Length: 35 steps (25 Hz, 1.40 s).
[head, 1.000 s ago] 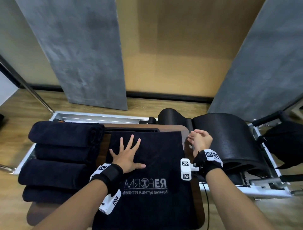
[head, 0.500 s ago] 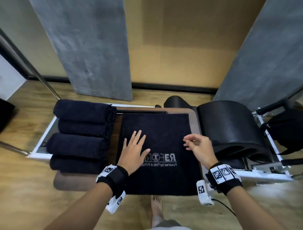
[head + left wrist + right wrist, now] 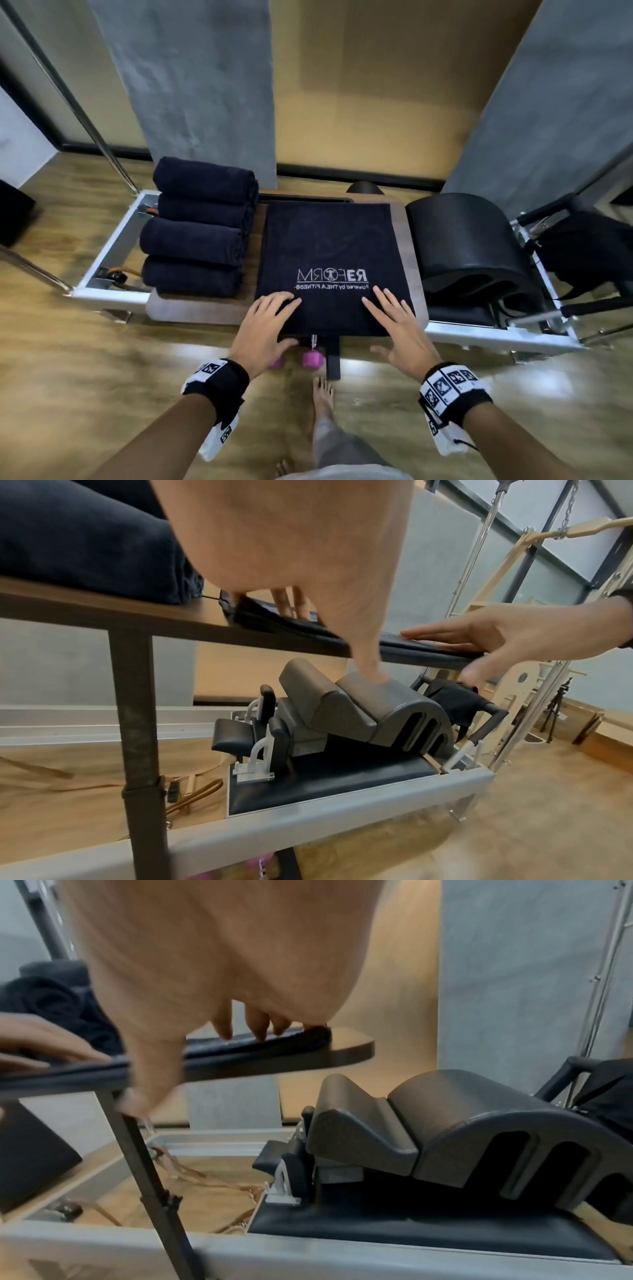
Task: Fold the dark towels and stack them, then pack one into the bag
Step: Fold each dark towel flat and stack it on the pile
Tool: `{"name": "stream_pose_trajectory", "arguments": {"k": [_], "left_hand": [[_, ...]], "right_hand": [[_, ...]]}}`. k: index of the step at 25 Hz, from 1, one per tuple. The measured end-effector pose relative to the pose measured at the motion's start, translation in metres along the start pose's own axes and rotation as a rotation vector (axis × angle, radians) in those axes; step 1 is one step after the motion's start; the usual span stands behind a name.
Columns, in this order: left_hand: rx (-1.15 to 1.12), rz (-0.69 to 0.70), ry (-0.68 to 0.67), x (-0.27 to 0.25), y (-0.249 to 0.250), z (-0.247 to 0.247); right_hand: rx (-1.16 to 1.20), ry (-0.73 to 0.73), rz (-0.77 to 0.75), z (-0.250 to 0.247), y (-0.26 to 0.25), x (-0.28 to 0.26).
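A dark towel (image 3: 329,253) with a light logo lies flat on the brown table (image 3: 409,253). My left hand (image 3: 269,317) rests on its near left corner, fingers straight on top and thumb hanging below the table edge. My right hand (image 3: 394,318) lies the same way on the near right corner. The left wrist view shows my left hand's fingers (image 3: 291,604) on the towel (image 3: 267,618) and my right hand (image 3: 496,639) flat on it. In the right wrist view the fingertips (image 3: 260,1031) touch the towel (image 3: 274,1045). Several folded dark towels (image 3: 198,226) are stacked at the left.
A black arc barrel (image 3: 469,246) sits on the metal-framed machine (image 3: 109,246) right of the table. A black bag (image 3: 582,253) hangs at the far right. Pink dumbbells (image 3: 311,358) and my bare foot (image 3: 322,394) are on the wooden floor below the table's near edge.
Both hands have drawn back along the towel to its near corners. The left came from the middle, the right from the right edge. The view has pulled back.
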<state>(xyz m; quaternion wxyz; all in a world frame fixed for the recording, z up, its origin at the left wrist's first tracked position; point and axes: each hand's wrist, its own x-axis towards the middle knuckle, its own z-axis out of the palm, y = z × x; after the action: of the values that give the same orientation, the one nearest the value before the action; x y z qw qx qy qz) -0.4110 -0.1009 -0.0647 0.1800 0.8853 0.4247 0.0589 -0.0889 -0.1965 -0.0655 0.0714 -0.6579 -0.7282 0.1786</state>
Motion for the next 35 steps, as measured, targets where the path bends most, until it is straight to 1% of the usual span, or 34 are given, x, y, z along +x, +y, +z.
{"name": "stream_pose_trajectory", "arguments": {"k": [1, 2, 5, 8, 10, 12, 15, 18, 21, 24, 26, 28, 30, 31, 33, 34, 35], "left_hand": [[-0.025, 0.007, 0.002, -0.004, 0.0, -0.002], [-0.07, 0.004, 0.016, -0.007, -0.001, -0.004], [-0.221, -0.039, 0.102, -0.017, -0.002, -0.012], [-0.334, -0.116, 0.196, -0.02, -0.003, -0.025], [-0.369, -0.178, 0.289, -0.012, -0.001, -0.038], [-0.464, -0.231, 0.416, 0.004, 0.001, -0.051], [-0.626, -0.314, 0.561, 0.043, 0.003, -0.072], [-0.667, -0.447, 0.596, 0.091, -0.002, -0.088], [-0.65, -0.542, 0.606, 0.135, -0.01, -0.091], [-0.658, -0.643, 0.58, 0.175, -0.02, -0.085], [-0.661, -0.711, 0.541, 0.196, -0.028, -0.075], [-0.658, -0.778, 0.487, 0.211, -0.035, -0.064], [-0.637, -0.807, 0.463, 0.218, -0.039, -0.055], [-0.625, -0.795, 0.474, 0.221, -0.04, -0.051], [-0.59, -0.716, 0.519, 0.221, -0.039, -0.046], [-0.533, -0.66, 0.538, 0.219, -0.035, -0.044], [-0.426, -0.608, 0.552, 0.217, -0.03, -0.042]], "right_hand": [[-0.015, 0.024, 0.012, 0.001, 0.001, -0.004], [0.022, 0.053, 0.027, 0.0, 0.001, -0.006], [0.202, 0.108, 0.044, -0.006, 0.0, -0.012], [0.353, 0.138, 0.128, -0.027, 0.0, -0.014], [0.421, 0.161, 0.181, -0.049, 0.0, -0.007], [0.526, 0.197, 0.213, -0.071, 0.003, 0.009], [0.709, 0.323, 0.25, -0.101, 0.011, 0.045], [0.823, 0.407, 0.295, -0.12, 0.027, 0.089], [0.887, 0.404, 0.352, -0.124, 0.048, 0.128], [0.915, 0.382, 0.42, -0.117, 0.072, 0.164], [0.913, 0.367, 0.473, -0.109, 0.084, 0.183], [0.898, 0.35, 0.541, -0.1, 0.094, 0.195], [0.871, 0.351, 0.601, -0.093, 0.099, 0.197], [0.826, 0.359, 0.616, -0.092, 0.101, 0.196], [0.638, 0.404, 0.595, -0.092, 0.099, 0.193], [0.54, 0.449, 0.54, -0.093, 0.095, 0.191], [0.475, 0.495, 0.454, -0.093, 0.09, 0.188]]}}
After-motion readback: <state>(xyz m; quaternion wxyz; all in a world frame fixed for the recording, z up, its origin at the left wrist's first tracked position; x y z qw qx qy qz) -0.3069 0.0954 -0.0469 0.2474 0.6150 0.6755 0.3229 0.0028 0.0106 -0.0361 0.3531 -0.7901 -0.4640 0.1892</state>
